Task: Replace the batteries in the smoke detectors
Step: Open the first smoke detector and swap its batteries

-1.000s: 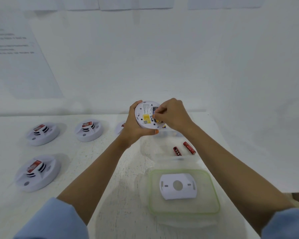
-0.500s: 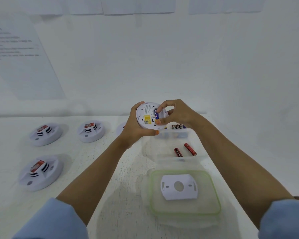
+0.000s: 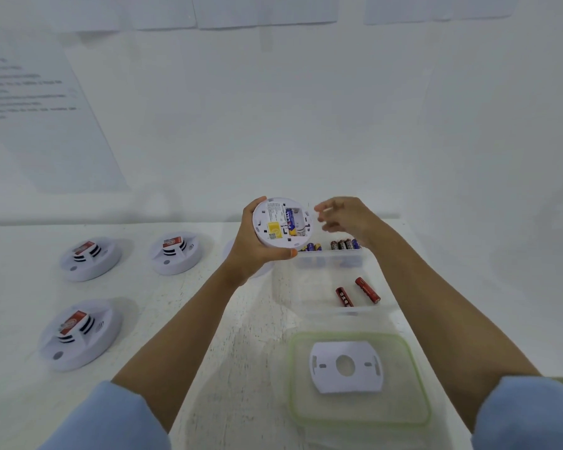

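White smoke detector (image 3: 281, 227), back showing one blue battery (image 3: 290, 222), held in the grip of the left hand (image 3: 254, 254); right hand (image 3: 345, 219) beside it, grip loose, empty.

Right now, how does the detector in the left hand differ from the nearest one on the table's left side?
Pose: the held detector is tilted up off the table, gripped by the left hand; the near-left detector lies flat on it, untouched. Side: the held detector shows its back, with a blue battery in the open bay; the near-left detector shows its front with a red label. Both are round and white.
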{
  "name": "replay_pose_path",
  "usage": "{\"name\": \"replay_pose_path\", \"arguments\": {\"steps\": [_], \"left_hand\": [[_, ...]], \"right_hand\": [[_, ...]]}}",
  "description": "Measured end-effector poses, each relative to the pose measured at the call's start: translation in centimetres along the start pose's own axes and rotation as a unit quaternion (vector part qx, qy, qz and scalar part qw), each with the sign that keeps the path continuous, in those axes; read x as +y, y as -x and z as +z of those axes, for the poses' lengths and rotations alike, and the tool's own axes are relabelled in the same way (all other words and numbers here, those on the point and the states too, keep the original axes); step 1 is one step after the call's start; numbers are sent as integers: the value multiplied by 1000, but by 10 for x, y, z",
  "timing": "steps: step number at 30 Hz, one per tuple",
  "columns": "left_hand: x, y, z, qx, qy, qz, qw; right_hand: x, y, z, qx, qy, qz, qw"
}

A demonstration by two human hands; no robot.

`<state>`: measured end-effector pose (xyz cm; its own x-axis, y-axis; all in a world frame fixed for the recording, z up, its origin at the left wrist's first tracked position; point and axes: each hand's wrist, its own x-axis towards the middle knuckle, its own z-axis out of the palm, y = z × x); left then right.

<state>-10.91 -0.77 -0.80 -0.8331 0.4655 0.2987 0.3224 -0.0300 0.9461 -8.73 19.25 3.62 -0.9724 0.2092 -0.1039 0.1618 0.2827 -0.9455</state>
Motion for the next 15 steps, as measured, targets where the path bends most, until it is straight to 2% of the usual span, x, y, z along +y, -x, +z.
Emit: {"name": "replay_pose_path", "arguments": {"steps": [1, 3, 5, 11, 15], "left_hand": [[-1, 0, 0, 0, -3, 0, 1000], [-2, -1, 0, -2, -13, 2, 1000], [-3, -1, 1, -6, -19, 5, 1000], [-3, -3, 0, -9, -30, 10, 999], [-3, -2, 0, -11, -36, 14, 999]], "right_hand": [[5, -5, 1, -4, 96, 17, 995], [14, -12, 8, -52, 289, 40, 955], [20, -16, 17, -83, 396, 38, 914], [21, -19, 21, -98, 417, 33, 903], [18, -19, 20, -73, 411, 22, 909]]}}
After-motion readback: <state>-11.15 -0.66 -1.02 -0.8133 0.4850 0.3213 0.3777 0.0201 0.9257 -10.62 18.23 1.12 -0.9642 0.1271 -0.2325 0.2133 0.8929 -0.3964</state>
